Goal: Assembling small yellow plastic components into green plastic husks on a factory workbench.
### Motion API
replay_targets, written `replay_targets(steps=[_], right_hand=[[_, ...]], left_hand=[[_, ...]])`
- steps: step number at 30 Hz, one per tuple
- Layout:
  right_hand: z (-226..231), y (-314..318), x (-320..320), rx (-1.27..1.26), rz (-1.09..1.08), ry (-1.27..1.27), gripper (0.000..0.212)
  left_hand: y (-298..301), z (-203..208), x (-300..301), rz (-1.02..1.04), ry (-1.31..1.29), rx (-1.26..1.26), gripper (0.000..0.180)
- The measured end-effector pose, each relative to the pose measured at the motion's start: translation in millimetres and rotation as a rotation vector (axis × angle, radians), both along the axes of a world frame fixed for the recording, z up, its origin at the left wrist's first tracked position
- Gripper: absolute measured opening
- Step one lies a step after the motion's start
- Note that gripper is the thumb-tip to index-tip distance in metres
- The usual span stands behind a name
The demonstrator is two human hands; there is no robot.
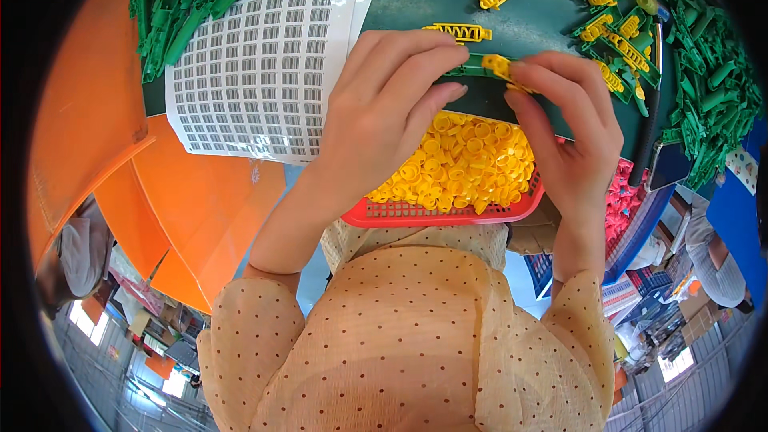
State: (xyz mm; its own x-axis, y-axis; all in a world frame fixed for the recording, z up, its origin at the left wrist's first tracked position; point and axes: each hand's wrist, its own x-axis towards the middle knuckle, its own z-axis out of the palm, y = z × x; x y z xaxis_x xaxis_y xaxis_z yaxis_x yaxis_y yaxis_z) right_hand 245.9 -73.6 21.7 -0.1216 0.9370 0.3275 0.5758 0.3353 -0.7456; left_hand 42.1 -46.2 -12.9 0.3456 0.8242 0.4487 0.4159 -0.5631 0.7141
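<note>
Our hammer (658, 72) with a dark phone (670, 166) just beside it
Left of them, we see a printed white sheet (248, 64) beside an orange panel (88, 96).

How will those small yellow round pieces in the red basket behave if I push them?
The yellow round pieces are probably light, being small and thin-walled. Loosely heaped in the red basket, they would likely shift and tumble. Their round outlines suggest a stray one might roll.
</note>
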Motion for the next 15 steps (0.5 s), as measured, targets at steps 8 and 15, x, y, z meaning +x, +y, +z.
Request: replay_targets(steps=[8,15], right_hand=[[-5.1,10.1,0.4,0.054,0.19,-0.242,0.035],[-13.4,13.0,2.3,0.149,0.205,-0.244,0.035]], left_hand=[[0.0,-2.2,-2.7,-0.01,-0.065,-0.181,0.032],[1.0,-4.1,-5.4,-0.028,-0.056,-0.16,0.032]])
